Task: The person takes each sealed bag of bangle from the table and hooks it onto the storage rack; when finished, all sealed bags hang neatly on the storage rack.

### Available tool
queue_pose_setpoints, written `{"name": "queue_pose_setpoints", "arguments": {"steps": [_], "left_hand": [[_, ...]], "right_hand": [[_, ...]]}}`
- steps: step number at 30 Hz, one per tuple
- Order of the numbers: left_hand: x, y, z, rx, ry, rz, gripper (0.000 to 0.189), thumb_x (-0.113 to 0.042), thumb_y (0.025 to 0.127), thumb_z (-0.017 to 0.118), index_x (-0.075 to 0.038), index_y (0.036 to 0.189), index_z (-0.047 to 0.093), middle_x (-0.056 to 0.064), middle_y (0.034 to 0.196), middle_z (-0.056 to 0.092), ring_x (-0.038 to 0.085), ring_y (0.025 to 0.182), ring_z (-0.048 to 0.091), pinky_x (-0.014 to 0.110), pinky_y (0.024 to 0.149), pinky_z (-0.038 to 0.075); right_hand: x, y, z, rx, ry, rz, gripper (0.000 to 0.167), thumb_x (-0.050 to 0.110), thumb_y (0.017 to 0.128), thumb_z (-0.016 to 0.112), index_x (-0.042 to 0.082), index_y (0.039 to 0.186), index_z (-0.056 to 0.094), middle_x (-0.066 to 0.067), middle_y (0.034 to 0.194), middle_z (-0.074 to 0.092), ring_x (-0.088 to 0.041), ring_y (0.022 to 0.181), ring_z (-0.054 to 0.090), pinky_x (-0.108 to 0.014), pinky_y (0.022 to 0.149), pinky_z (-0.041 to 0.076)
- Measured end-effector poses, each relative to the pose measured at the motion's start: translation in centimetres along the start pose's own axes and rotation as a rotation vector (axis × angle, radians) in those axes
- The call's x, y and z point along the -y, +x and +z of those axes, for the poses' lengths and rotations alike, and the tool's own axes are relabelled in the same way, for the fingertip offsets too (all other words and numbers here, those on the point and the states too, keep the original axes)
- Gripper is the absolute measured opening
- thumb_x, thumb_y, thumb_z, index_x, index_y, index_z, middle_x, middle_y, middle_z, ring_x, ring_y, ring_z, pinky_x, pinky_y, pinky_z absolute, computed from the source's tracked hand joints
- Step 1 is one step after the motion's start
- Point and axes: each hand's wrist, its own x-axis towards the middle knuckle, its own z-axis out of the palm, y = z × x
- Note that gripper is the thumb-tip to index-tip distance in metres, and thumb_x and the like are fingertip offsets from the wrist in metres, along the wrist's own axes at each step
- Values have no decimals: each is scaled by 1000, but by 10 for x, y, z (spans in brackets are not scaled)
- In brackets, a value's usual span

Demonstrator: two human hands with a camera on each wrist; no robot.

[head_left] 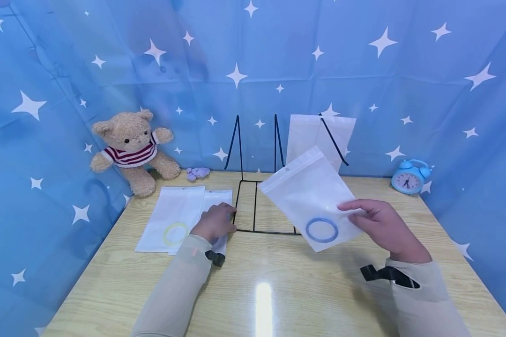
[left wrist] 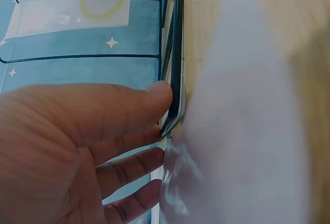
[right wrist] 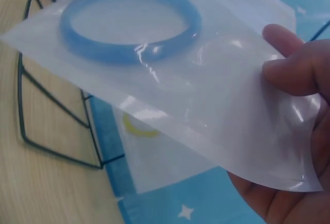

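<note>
A white zip bag (head_left: pixel 299 185) with a blue ring (head_left: pixel 308 228) inside is held tilted above the right part of a black wire rack (head_left: pixel 274 232). My right hand (head_left: pixel 388 229) pinches this bag by its side edge, thumb on top in the right wrist view. At the rack's left front corner is my left hand (head_left: pixel 214 222); thumb and forefinger grip the black wire (left wrist: pixel 178 59), the other fingers just below it. Another white bag (head_left: pixel 316 133) hangs on the rack's right prong. A yellow ring (left wrist: pixel 84 2) shows in it in the left wrist view.
Two overlapping white bags, one a bag (head_left: pixel 168 206) with a yellow ring, lie left of the rack, partly under my left arm. A teddy bear (head_left: pixel 130 140) and a small purple toy (head_left: pixel 198 173) are at the back left. A blue alarm clock (head_left: pixel 409 178) stands back right.
</note>
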Motion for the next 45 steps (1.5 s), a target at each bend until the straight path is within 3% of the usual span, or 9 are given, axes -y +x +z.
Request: {"name": "queue_pose_setpoints", "arguments": {"steps": [4, 8, 15, 27, 33, 36, 40, 43, 45], "left_hand": [[-1, -1, -1, -11, -3, 9, 63, -24, 91, 79, -15, 151, 60, 11, 155, 54, 41, 141, 50, 64, 111, 43], [-2, -1, -2, -11, -5, 8, 63, -24, 91, 79, -15, 151, 60, 10, 156, 53, 41, 142, 50, 64, 112, 42], [-3, -2, -3, -7, -5, 3, 63, -24, 92, 78, -15, 151, 59, 10, 156, 53, 40, 143, 49, 63, 113, 41], [-2, -1, -2, -3, -11, -10, 62, -24, 92, 78, -15, 151, 59, 10, 157, 52, 39, 143, 48, 63, 114, 40], [-2, -1, -2, -7, -8, -6, 62, -24, 92, 79, -15, 151, 60, 10, 156, 53, 39, 142, 49, 63, 114, 40], [-1, -1, -2, -9, -3, 1, 62, -24, 92, 78, -14, 151, 60, 10, 156, 53, 40, 142, 49, 63, 113, 41], [0, -1, -1, -5, 0, 6, 62, -24, 92, 78, -15, 151, 59, 10, 156, 53, 41, 143, 48, 63, 113, 41], [0, -1, -1, -4, 0, 9, 62, -24, 92, 78, -15, 151, 59, 10, 156, 53, 41, 143, 48, 63, 113, 41], [0, -1, 0, -4, 0, 12, 62, -24, 92, 78, -14, 151, 59, 10, 156, 53, 41, 143, 48, 64, 113, 41]], "right_hand": [[6, -3, -3, 11, 14, -47, 28, 2, 102, 65, 12, 125, 78, 19, 125, 71, -5, 85, 63, -23, 68, 55], [7, -5, -4, 28, 54, -98, 28, -3, 101, 65, 8, 124, 77, 19, 121, 72, -6, 72, 55, -24, 63, 51], [12, -7, -4, 51, 135, -113, 28, -6, 101, 62, 1, 126, 74, 19, 122, 73, -7, 94, 73, -24, 76, 61], [15, -2, 4, 70, 156, -128, 33, -4, 103, 60, 1, 134, 69, 19, 130, 70, -10, 93, 75, -27, 73, 62], [15, -1, 7, 81, 137, -110, 36, 0, 106, 59, 7, 141, 67, 13, 124, 68, -13, 69, 57, -29, 53, 48], [16, -1, 9, 98, 130, -96, 39, 2, 107, 58, 9, 146, 63, 10, 107, 64, -16, 56, 42, -32, 49, 41], [16, 1, 12, 134, 113, -86, 44, 2, 109, 54, 12, 152, 58, 1, 86, 49, -21, 50, 36, -33, 49, 39], [15, 3, 14, 162, 105, -72, 48, 0, 109, 50, 14, 155, 54, -6, 94, 55, -21, 55, 43, -31, 52, 43], [14, 4, 16, 182, 121, -57, 50, -1, 110, 48, 15, 157, 52, -13, 113, 62, -16, 67, 56, -27, 60, 53]]}}
